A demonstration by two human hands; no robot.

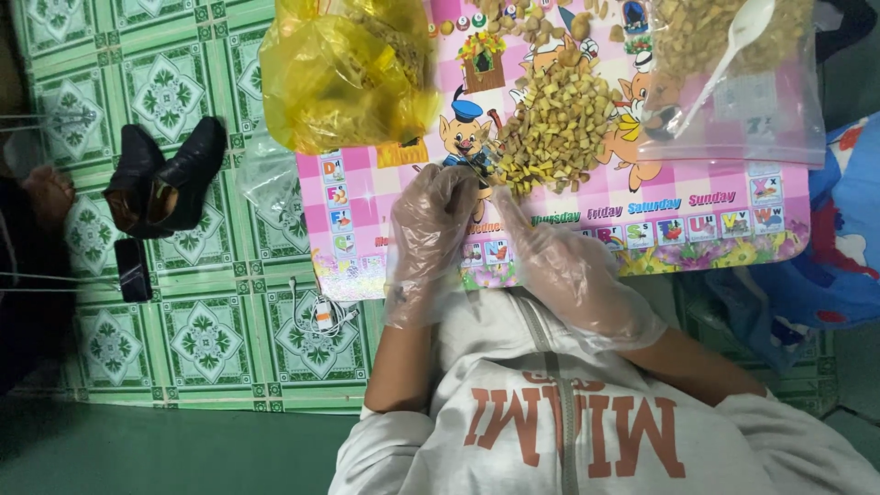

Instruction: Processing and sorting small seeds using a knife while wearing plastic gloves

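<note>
A pile of small yellowish-brown pieces (555, 128) lies on a pink cartoon-printed mat (706, 197) on the floor. Both my hands wear clear plastic gloves. My left hand (429, 240) is curled at the pile's near left edge, its fingers closed around a thin dark tool (472, 163). My right hand (566, 268) reaches in from the right, its fingertips pinched together at the pile's edge, apparently on one small piece (505, 190). The two hands' fingertips nearly meet.
A yellow plastic bag (344, 73) sits at the mat's far left. A clear bag (733, 101) of more pieces holds a white spoon (738, 37). Black boots (165, 174), a phone (134, 270), a charger (323, 315) and another person's foot (48, 192) are on the green tiles. Blue cloth (848, 229) lies right.
</note>
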